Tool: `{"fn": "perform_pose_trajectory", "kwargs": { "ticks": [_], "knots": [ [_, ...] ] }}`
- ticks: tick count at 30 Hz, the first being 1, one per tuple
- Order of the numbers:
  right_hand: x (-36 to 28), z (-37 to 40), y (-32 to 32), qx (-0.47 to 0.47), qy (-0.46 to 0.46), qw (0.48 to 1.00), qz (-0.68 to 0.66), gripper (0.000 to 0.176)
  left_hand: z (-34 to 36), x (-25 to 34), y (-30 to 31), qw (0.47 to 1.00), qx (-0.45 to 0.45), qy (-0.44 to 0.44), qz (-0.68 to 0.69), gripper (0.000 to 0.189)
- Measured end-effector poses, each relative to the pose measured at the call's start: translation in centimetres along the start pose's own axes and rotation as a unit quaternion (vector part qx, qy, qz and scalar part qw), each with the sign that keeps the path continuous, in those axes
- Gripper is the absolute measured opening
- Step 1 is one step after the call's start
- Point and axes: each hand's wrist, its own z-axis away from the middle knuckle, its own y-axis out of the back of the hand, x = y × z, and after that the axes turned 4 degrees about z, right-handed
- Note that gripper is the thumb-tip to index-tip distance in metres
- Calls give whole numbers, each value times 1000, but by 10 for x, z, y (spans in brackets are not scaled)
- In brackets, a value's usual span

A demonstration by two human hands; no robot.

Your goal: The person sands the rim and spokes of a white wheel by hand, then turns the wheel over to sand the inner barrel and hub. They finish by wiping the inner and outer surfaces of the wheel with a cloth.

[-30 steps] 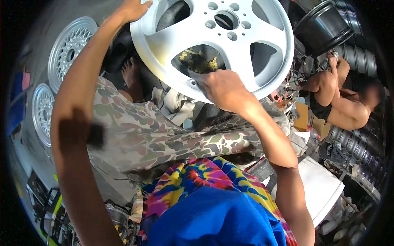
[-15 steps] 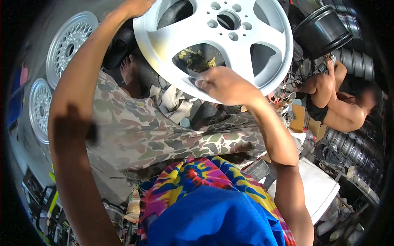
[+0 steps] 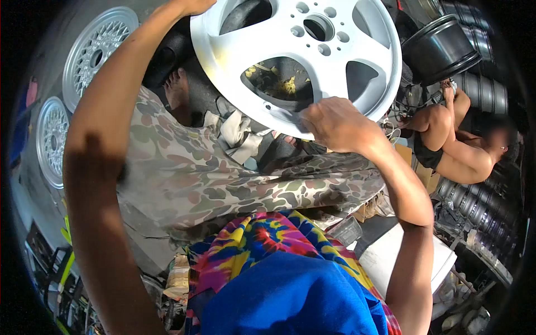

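White spoked wheel (image 3: 268, 42): one counted | mesh wheels (image 3: 73, 72): two counted | black barrel-shaped wheel (image 3: 441, 49): one counted | bare hands (image 3: 341, 125): two seen | other person (image 3: 466, 153): one seen | stacked wheels (image 3: 491, 95): several seen, exact number obscured

On my feed the top edge cuts off the rim (image 3: 335, 64) and pt of the L hand (image 3: 192, 5), so I can't read its grip. R hand (image 3: 340, 125) is blurry; can't tell if anything's in it. L arm (image 3: 106, 106) hides pt of a mesh wheel (image 3: 84, 50). Yellow bits (image 3: 288, 86) behind the rim: too small to ID. Ditto whatever the other person (image 3: 460, 153) holds.
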Motion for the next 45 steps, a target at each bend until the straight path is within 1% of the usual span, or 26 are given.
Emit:
{"fn": "perform_pose_trajectory", "kwargs": {
  "ticks": [4,7,10,11,13,15,17,19,20,21,22,23,24,25,26,27,30,32,34,35,36,37,39,41,43,45],
  "knots": [
    [-12,-5,1,-18,-20,998,59,20,8,10,10,999,-28,22,5,85],
    [-9,-40,-19,1,-25,997,77,14,7,12,10,999,-24,24,-2,85],
    [-7,-14,-11,38,-3,997,60,17,8,12,10,997,-53,50,10,85],
    [-8,-3,-6,53,7,998,35,18,10,9,5,999,-20,29,10,84],
    [-15,1,4,22,-13,999,25,19,11,8,3,1000,13,5,9,83],
    [-23,-15,2,-40,-62,995,69,18,12,18,14,999,-25,31,-3,83],
    [-18,-35,-1,-36,-52,996,63,21,11,16,10,1000,-16,22,2,82],
    [-13,-41,5,24,-38,970,-238,24,7,9,10,1000,-10,14,8,82],
    [-5,-34,10,3,23,912,-409,27,5,7,8,1000,-17,12,18,81],
    [9,-44,-16,98,97,831,-538,27,4,7,6,999,-25,9,28,80],
    [7,-33,-5,125,33,842,-524,26,-3,-3,-1,999,-26,5,26,80],
    [3,-22,6,153,-30,847,-508,26,-6,-14,-7,999,14,-35,6,78],
    [4,-23,-7,159,-29,844,-511,26,-12,-20,-10,996,55,-75,-15,76],
    [4,-32,-29,278,-1,878,-390,25,-9,-13,-3,995,56,-80,-20,76],
    [2,-38,-42,386,25,885,-258,24,0,-3,5,998,26,-54,2,74],
    [-13,-37,-41,404,23,884,-233,22,3,1,7,999,-5,-28,25,73],
    [-25,-48,-45,391,18,902,-184,19,7,1,7,999,18,-44,23,72],
    [-19,-56,-51,324,20,922,-210,14,8,4,12,999,3,-36,22,73],
    [-12,-54,-49,319,29,916,-242,13,4,-1,8,999,-15,-26,24,73],
    [-9,-53,-47,309,39,911,-271,12,-8,-24,-8,998,30,-52,7,75],
    [-8,-58,-50,331,32,912,-241,13,-7,-24,-12,994,75,-79,-9,76],
    [-7,-60,-52,332,30,911,-242,13,-9,-25,-12,994,74,-81,-9,76],
    [-10,-63,-45,327,59,914,-232,13,8,-2,10,998,8,-44,47,79],
    [-11,-54,-43,332,82,910,-235,12,9,-1,10,998,6,-43,54,79],
    [-9,-52,-48,388,79,906,-147,10,7,-2,7,997,3,-47,65,78],
    [-10,-56,-58,380,40,913,-141,9,7,-1,5,998,37,-50,16,80]
  ]
}}
